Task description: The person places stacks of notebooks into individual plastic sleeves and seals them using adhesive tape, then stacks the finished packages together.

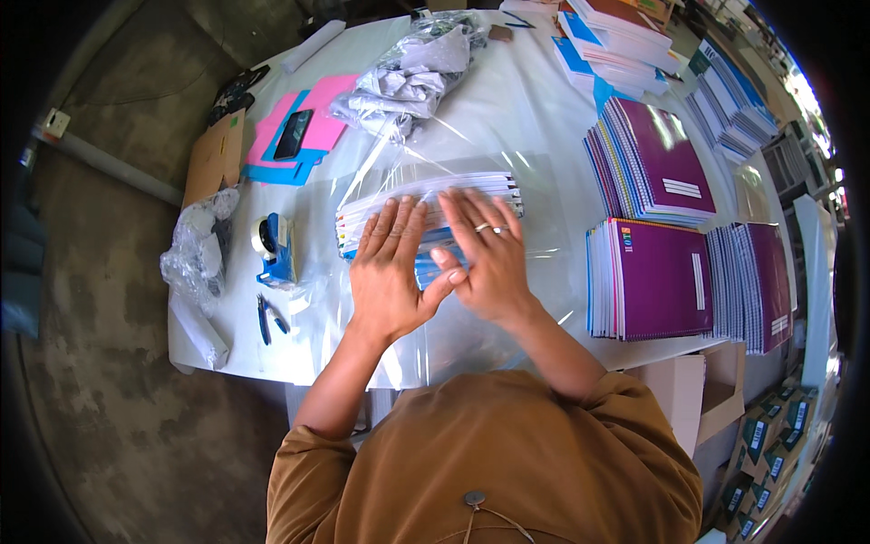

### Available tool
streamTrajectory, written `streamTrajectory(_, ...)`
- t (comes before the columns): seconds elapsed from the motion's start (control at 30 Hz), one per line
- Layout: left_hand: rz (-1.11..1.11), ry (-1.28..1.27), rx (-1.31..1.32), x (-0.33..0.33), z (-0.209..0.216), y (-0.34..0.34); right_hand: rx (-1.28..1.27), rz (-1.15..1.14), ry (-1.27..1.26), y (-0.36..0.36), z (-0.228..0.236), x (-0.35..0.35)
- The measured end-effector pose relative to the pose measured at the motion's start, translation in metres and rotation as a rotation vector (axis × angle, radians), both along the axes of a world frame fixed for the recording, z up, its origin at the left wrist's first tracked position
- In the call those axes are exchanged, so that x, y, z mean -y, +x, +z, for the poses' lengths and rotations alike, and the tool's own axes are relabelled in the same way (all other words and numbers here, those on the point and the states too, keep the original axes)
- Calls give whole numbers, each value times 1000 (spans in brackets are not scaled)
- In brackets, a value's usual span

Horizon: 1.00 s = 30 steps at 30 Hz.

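A stack of notebooks (426,189) with white page edges lies in front of me on the table, under a sheet of clear plastic film (535,186). Both palms rest on the film over the stack. My left hand (391,272) lies flat with its fingers stretched forward over the stack's left part. Beside it, my right hand (489,258), with a ring on one finger, lies flat over the right part. The thumbs come close together in the middle. Blue shows through the film between the hands; most of the stack's top is hidden by them.
At right stand piles of purple spiral notebooks (666,281). A blue tape dispenser (279,249) and pliers (265,319) lie at left. Farther back are a phone (293,134) on pink and blue sheets, crumpled plastic (408,86) and stacked books (603,54). Cardboard boxes (722,385) stand below right.
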<state>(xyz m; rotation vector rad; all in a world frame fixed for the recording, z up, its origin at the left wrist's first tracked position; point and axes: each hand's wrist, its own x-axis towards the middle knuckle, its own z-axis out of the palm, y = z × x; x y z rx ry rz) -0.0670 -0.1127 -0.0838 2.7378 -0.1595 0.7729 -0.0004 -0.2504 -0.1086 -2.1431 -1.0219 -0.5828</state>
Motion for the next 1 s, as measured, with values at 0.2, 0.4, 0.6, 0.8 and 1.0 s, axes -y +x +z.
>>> streamTrajectory(0.2,2,-532,-182,-33,32,8,100,15,-36,-4,-2,-7)
streamTrajectory(0.4,-7,-747,-555,-90,53,99,125,44,-71,-15,4,-7)
streamTrajectory(0.6,-284,-486,-300,-40,56,75,205,-39,-96,-8,-9,1)
streamTrajectory(0.8,-248,-99,219,-2,-1,13,178,60,2,0,-29,-3)
streamTrajectory(1.0,-334,-161,316,5,-15,9,334,344,713,22,-52,3)
